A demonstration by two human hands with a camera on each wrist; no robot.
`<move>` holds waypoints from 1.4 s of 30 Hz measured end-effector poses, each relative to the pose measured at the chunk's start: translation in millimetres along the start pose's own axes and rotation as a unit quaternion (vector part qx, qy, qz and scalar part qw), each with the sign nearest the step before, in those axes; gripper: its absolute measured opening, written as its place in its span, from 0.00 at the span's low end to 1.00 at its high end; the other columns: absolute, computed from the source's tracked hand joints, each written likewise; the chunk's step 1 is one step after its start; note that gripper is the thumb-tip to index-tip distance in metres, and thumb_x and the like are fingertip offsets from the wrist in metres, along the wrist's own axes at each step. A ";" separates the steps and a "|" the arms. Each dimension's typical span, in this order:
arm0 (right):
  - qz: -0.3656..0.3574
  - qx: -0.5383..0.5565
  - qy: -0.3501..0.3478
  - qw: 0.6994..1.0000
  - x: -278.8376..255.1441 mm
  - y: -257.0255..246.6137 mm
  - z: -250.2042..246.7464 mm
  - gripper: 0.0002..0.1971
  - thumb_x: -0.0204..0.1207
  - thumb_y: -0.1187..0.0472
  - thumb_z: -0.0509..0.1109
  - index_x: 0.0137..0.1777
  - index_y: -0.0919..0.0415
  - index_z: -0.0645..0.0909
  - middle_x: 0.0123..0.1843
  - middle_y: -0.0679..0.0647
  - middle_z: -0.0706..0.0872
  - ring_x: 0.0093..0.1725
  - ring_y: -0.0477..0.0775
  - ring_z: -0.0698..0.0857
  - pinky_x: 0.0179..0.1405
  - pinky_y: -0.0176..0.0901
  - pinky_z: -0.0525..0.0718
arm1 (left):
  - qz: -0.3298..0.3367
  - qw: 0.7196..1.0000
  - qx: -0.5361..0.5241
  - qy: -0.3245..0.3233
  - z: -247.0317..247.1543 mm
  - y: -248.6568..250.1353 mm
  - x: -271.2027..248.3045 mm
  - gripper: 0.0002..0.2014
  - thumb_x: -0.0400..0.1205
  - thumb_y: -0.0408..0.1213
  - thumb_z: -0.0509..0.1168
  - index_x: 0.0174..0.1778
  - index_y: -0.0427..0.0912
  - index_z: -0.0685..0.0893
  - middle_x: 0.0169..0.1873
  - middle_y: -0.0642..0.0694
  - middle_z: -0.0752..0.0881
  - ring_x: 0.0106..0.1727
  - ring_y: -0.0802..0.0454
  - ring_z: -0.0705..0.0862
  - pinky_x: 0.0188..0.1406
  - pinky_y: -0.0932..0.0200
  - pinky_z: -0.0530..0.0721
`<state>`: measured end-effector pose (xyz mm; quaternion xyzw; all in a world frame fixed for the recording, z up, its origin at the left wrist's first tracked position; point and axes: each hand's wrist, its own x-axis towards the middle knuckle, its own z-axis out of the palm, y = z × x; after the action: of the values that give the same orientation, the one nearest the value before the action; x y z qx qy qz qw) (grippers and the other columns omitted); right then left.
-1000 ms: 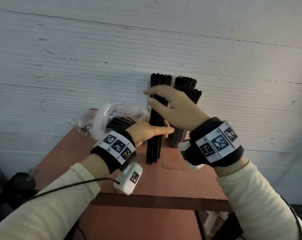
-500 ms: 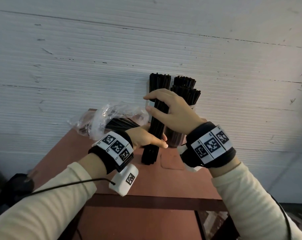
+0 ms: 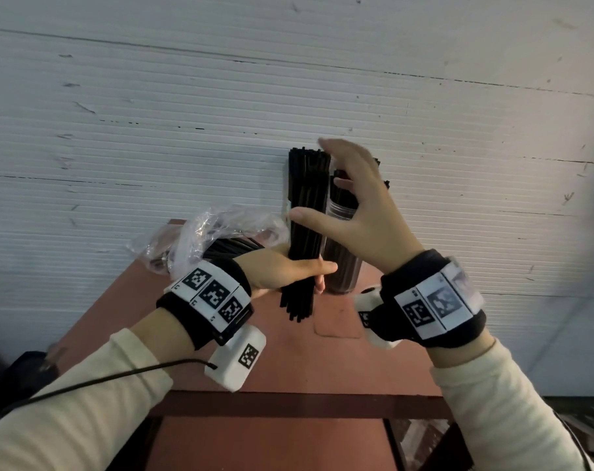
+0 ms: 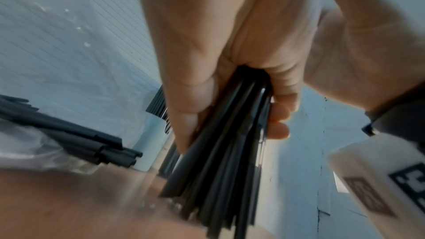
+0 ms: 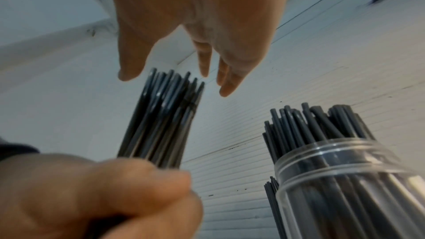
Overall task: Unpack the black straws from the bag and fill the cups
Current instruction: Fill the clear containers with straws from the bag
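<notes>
My left hand grips a bundle of black straws near its lower end and holds it upright above the red table; the grip shows close up in the left wrist view, bundle and left hand. My right hand hovers open by the bundle's top, fingers spread, touching nothing; the right wrist view shows this right hand above the straw tips. A clear cup full of black straws stands just right of the bundle, seen also as the cup.
A crumpled clear plastic bag with more black straws lies at the table's back left. A white ribbed wall stands right behind the table. Another straw cluster peeks out behind my right hand. The table's near part is bare.
My right hand has let go of the bundle's upper part and spread open beside its top. The left hand has kept its grip and the bundle has stood more upright.
</notes>
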<state>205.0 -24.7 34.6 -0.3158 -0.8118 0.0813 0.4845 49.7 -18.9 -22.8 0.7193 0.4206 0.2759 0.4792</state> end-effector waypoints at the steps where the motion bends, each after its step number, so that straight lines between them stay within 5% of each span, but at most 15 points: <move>1: 0.029 0.015 0.006 0.999 -1.3 -1.2 -5.0 0.45 0.63 0.39 0.79 0.78 0.49 0.65 0.74 0.47 0.67 0.71 0.42 0.71 0.66 0.34 0.76 | 0.023 1.000 0.007 0.003 -1.6 5.6 -1.4 0.15 0.83 0.47 0.67 0.33 0.43 0.84 0.37 0.45 0.87 0.51 0.44 0.87 0.69 0.42 0.79; 4: 0.090 0.008 -0.079 0.993 -2.0 -1.6 -14.9 0.43 0.55 0.32 0.76 0.70 0.49 0.73 0.64 0.41 0.72 0.63 0.38 0.72 0.57 0.28 0.73 | 0.069 0.994 0.066 -0.046 -3.5 24.3 -6.3 0.14 0.83 0.46 0.67 0.37 0.41 0.85 0.39 0.44 0.89 0.51 0.45 0.89 0.64 0.45 0.83; 7: 0.111 0.072 -0.229 0.964 -5.2 0.1 -12.1 0.27 0.63 0.47 0.83 0.60 0.55 0.83 0.51 0.37 0.82 0.54 0.37 0.81 0.51 0.28 0.79 | 0.063 0.984 0.129 -0.110 1.1 33.3 -10.3 0.15 0.84 0.43 0.67 0.44 0.32 0.87 0.44 0.40 0.90 0.51 0.51 0.89 0.62 0.54 0.84; 9: 0.093 0.096 -0.247 0.960 -7.6 1.6 -7.5 0.12 0.70 0.57 0.80 0.50 0.60 0.87 0.45 0.46 0.88 0.47 0.44 0.87 0.48 0.36 0.84 | 0.070 0.987 0.111 -0.095 6.3 32.5 -9.3 0.15 0.82 0.40 0.69 0.44 0.26 0.86 0.42 0.37 0.89 0.50 0.50 0.88 0.62 0.53 0.84; 12: 0.083 0.119 -0.175 0.974 -0.8 8.2 -13.9 0.05 0.73 0.66 0.76 0.39 0.67 0.85 0.35 0.55 0.87 0.38 0.49 0.87 0.41 0.39 0.84 | 0.080 0.993 0.063 -0.056 10.5 27.5 1.6 0.15 0.79 0.40 0.72 0.51 0.29 0.84 0.41 0.40 0.86 0.46 0.50 0.86 0.59 0.47 0.85; 14: 0.091 0.137 -0.108 0.981 10.9 14.3 -26.1 0.06 0.74 0.69 0.75 0.38 0.69 0.83 0.34 0.57 0.86 0.36 0.47 0.86 0.39 0.38 0.83 | 0.071 0.996 0.034 0.029 9.0 24.1 13.1 0.28 0.71 0.50 0.79 0.66 0.48 0.79 0.54 0.51 0.87 0.55 0.59 0.86 0.60 0.53 0.85; 16: 0.103 0.162 -0.019 0.981 26.1 20.5 -41.5 0.06 0.74 0.70 0.75 0.38 0.69 0.82 0.30 0.52 0.86 0.31 0.43 0.84 0.32 0.31 0.80 | 0.097 0.983 0.004 0.158 8.3 20.7 27.4 0.41 0.61 0.57 0.82 0.68 0.60 0.71 0.61 0.55 0.82 0.62 0.61 0.82 0.65 0.54 0.81; 19: 0.132 0.173 0.079 0.973 50.8 34.0 -64.0 0.05 0.72 0.66 0.75 0.40 0.66 0.83 0.31 0.51 0.85 0.29 0.45 0.82 0.25 0.32 0.75 | 0.098 0.962 -0.001 0.255 7.6 20.0 50.9 0.51 0.63 0.48 0.84 0.76 0.59 0.59 0.67 0.55 0.71 0.67 0.62 0.72 0.68 0.59 0.69; 24: 0.193 0.175 0.102 0.960 76.7 67.6 -82.0 0.05 0.68 0.58 0.77 0.39 0.56 0.84 0.39 0.53 0.90 0.39 0.54 0.87 0.38 0.48 0.81 | 0.089 0.981 -0.009 0.174 1.5 19.8 87.6 0.61 0.66 0.38 0.83 0.84 0.49 0.45 0.72 0.60 0.64 0.70 0.67 0.63 0.69 0.66 0.63; 28: 0.206 0.151 0.093 0.962 89.0 81.1 -87.4 0.05 0.70 0.59 0.76 0.40 0.59 0.83 0.38 0.53 0.89 0.40 0.53 0.87 0.40 0.51 0.79 | 0.081 0.985 0.027 0.151 -2.4 9.5 101.4 0.54 0.66 0.41 0.83 0.83 0.48 0.56 0.65 0.61 0.78 0.68 0.61 0.78 0.73 0.58 0.73; 30: 0.203 0.123 0.076 0.968 94.9 83.0 -89.0 0.05 0.70 0.60 0.76 0.40 0.60 0.83 0.38 0.53 0.89 0.41 0.54 0.87 0.42 0.54 0.80 | 0.083 0.985 0.016 0.149 -2.8 7.6 101.7 0.51 0.66 0.38 0.83 0.82 0.47 0.60 0.60 0.64 0.80 0.61 0.68 0.79 0.65 0.68 0.75; 32: 0.193 0.092 0.052 0.975 100.1 82.1 -87.3 0.05 0.70 0.59 0.76 0.40 0.60 0.83 0.39 0.55 0.88 0.41 0.55 0.86 0.43 0.53 0.81 | 0.087 0.985 0.000 0.146 -4.6 5.3 101.2 0.50 0.66 0.35 0.82 0.82 0.48 0.61 0.58 0.66 0.79 0.56 0.76 0.77 0.57 0.76 0.74; 36: 0.173 0.027 -0.029 0.984 102.1 77.1 -76.6 0.12 0.72 0.58 0.75 0.42 0.70 0.84 0.40 0.60 0.86 0.39 0.54 0.84 0.38 0.48 0.80 | 0.084 0.985 -0.010 0.149 -7.8 0.9 100.5 0.50 0.66 0.37 0.83 0.81 0.51 0.62 0.58 0.68 0.78 0.57 0.73 0.76 0.62 0.66 0.72; 38: 0.165 0.001 -0.067 0.984 96.5 77.4 -66.7 0.15 0.73 0.59 0.75 0.43 0.75 0.84 0.38 0.63 0.86 0.36 0.52 0.85 0.37 0.45 0.83 | 0.088 0.985 -0.007 0.149 -8.7 0.2 101.2 0.49 0.66 0.37 0.82 0.80 0.52 0.62 0.56 0.70 0.77 0.53 0.79 0.74 0.57 0.72 0.71; 42: 0.186 -0.025 -0.131 0.973 74.8 81.1 -49.5 0.17 0.72 0.47 0.77 0.48 0.61 0.85 0.45 0.53 0.90 0.45 0.45 0.89 0.51 0.42 0.88 | 0.099 0.984 0.004 0.146 -10.8 -2.2 102.7 0.49 0.67 0.40 0.82 0.80 0.52 0.61 0.58 0.69 0.78 0.55 0.80 0.76 0.53 0.79 0.72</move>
<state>256.9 74.8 79.7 -0.4598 -0.7972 0.1899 0.3420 91.0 75.7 -21.3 0.7116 0.4137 0.4222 0.3798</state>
